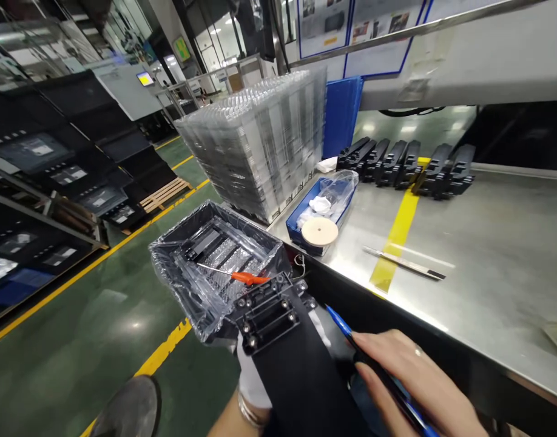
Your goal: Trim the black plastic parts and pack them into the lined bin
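My left hand (252,379), in a white glove, is closed round a long black plastic part (301,358) and supports it from below. The part carries several metal inserts near its far end, and most of my gloved fingers are hidden behind it. My bare right hand (408,370) grips a blue pen (340,321), its tip pointing toward the part but apart from it. Just beyond the part's far end is an orange-handled tool (247,278) with a thin metal shaft; what supports it I cannot tell. Behind it stands a plastic-lined bin (169,258) with black parts inside.
A metal bench (488,243) runs along the right, bearing a row of black parts (401,162) and a thin knife-like tool (403,262). A blue box (301,221) holds plastic bags and a round cream disc (320,232). Clear trays (260,139) stand stacked behind the bin.
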Available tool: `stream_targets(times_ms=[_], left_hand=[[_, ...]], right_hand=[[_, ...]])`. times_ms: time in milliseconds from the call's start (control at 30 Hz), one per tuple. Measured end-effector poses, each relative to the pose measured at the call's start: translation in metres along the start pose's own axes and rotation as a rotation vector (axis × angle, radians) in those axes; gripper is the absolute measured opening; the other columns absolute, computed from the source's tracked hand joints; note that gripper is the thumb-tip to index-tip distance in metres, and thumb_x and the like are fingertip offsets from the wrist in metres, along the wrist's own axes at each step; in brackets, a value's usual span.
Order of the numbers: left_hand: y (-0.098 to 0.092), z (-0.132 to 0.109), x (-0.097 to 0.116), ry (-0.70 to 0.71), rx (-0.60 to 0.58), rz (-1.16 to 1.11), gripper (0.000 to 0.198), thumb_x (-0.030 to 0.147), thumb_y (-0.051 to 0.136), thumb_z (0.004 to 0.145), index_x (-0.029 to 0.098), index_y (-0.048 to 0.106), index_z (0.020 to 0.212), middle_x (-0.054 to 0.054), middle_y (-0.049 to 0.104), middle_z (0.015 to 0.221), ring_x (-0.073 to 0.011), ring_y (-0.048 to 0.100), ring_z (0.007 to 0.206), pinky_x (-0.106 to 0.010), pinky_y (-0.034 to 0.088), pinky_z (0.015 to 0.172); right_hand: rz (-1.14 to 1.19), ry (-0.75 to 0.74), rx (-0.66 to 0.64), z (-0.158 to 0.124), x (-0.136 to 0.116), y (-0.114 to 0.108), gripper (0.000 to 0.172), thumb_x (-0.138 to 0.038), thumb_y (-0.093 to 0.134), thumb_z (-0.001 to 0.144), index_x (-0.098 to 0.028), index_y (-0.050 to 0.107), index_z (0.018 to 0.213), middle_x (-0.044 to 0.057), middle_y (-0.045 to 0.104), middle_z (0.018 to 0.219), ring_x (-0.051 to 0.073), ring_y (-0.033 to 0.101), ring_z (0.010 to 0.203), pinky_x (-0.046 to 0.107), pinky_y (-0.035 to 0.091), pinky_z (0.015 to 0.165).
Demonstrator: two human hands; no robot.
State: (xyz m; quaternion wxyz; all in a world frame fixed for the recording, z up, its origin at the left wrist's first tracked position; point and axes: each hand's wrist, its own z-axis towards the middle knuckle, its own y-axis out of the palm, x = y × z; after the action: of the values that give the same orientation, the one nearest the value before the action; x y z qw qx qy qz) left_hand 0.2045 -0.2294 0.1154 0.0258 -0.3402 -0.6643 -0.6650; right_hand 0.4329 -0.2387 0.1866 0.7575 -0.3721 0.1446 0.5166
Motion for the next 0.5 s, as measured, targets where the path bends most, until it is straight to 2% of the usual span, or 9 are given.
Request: stream_targets(times_ms=[100, 233, 367, 500], left_hand=[[0.001, 0.001, -0.005, 0.019, 0.003, 0.021, 0.054, 0.065, 0.058, 0.081, 0.024, 0.077, 0.112, -0.007, 0.069, 0.13, -0.0351, 0.045, 0.14, -0.05, 0.03, 0.121], [0.003, 0.002, -0.006, 0.033, 0.007, 0.026, 0.056, 0.064, 0.062, 0.079, 0.027, 0.075, 0.118, -0.004, 0.063, 0.14, -0.0354, 0.037, 0.146, -0.047, 0.027, 0.123], [0.003, 0.001, -0.004, 0.007, -0.003, 0.023, 0.057, 0.064, 0.057, 0.082, 0.023, 0.076, 0.116, -0.007, 0.066, 0.135, -0.0355, 0.04, 0.144, -0.047, 0.027, 0.122], [0.005, 0.01, 0.008, -0.017, -0.02, 0.021, 0.055, 0.059, 0.045, 0.091, 0.019, 0.074, 0.116, -0.012, 0.071, 0.121, -0.0312, 0.054, 0.131, -0.046, 0.036, 0.117]], right_hand=[[0.01, -0.042, -0.006, 0.003, 0.004, 0.005, 0.033, -0.003, 0.061, 0.09, -0.012, 0.063, 0.121, 0.01, 0.074, 0.1, 0.017, 0.072, 0.09, 0.027, 0.059, 0.078], [0.012, -0.053, -0.015, 0.003, 0.005, 0.009, 0.031, -0.001, 0.061, 0.089, -0.01, 0.064, 0.118, 0.011, 0.074, 0.099, 0.016, 0.072, 0.091, 0.026, 0.059, 0.077], [0.028, -0.083, -0.009, 0.002, 0.002, 0.011, 0.031, 0.0, 0.059, 0.089, -0.009, 0.064, 0.118, 0.01, 0.074, 0.094, 0.015, 0.071, 0.085, 0.024, 0.059, 0.075], [-0.007, -0.01, -0.037, -0.003, 0.0, 0.001, 0.031, -0.005, 0.059, 0.093, -0.014, 0.062, 0.122, 0.009, 0.074, 0.097, 0.016, 0.072, 0.089, 0.025, 0.059, 0.078]])
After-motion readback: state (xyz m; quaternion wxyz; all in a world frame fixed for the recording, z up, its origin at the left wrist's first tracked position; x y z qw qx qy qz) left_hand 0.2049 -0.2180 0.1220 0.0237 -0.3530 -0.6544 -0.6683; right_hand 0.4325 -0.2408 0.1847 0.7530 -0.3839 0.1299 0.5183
